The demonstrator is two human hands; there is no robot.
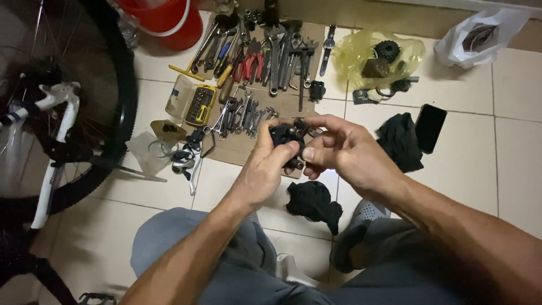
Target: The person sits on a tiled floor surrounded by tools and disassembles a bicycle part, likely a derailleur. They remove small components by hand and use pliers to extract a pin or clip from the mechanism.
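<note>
I see tools (265, 51) on cardboard (237, 148) ahead | bike wheel (113, 101) left | phone (431, 127) right beside rag (400, 141) | brake part (285, 138) between both hands, above second rag (313, 203) on floor (508, 169)

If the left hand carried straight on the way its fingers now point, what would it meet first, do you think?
Probably the spanners on the cardboard just beyond the black bike part that the left hand grips; depth is hard to judge from above.

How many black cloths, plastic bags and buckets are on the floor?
Black cloths: 2, one below the hands, one beside the phone
Plastic bags: 2, one yellow, one white
Red buckets: 1
Total: 5
</note>
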